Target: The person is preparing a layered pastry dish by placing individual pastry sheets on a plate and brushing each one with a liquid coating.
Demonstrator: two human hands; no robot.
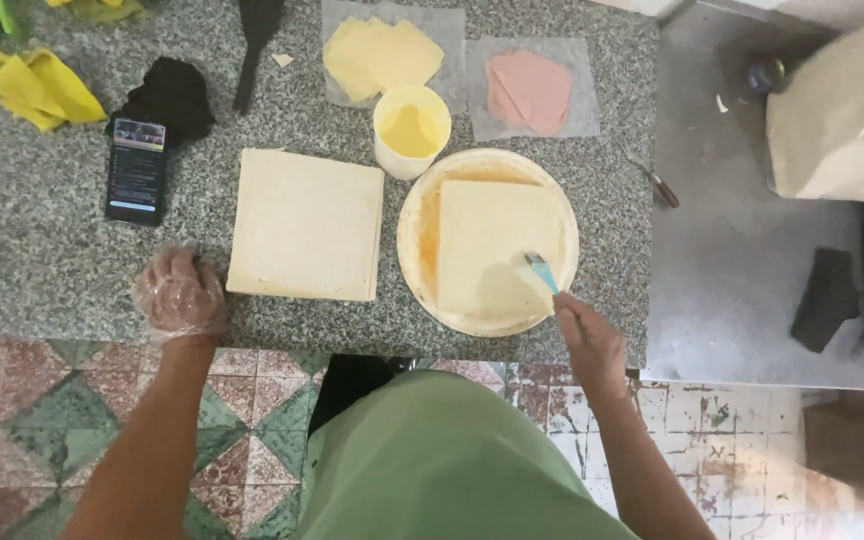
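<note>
My right hand point(588, 340) grips a small blue brush point(538, 270) whose tip rests on a square slice of bread point(497, 245) lying in a round plate point(422, 205). My left hand point(180, 292), in a clear plastic glove, rests closed on the granite counter point(32, 250) just left of a square stack of bread slices point(306, 223). A white cup of yellow sauce point(411, 127) stands behind the plate.
Cheese slices point(380, 55) and pink ham slices point(528, 90) lie on plastic sheets at the back. A phone point(136, 170), a black cloth point(172, 92), yellow cloths point(40, 87) and a dark spatula point(252, 45) lie at the back left. A metal surface point(732, 250) adjoins on the right.
</note>
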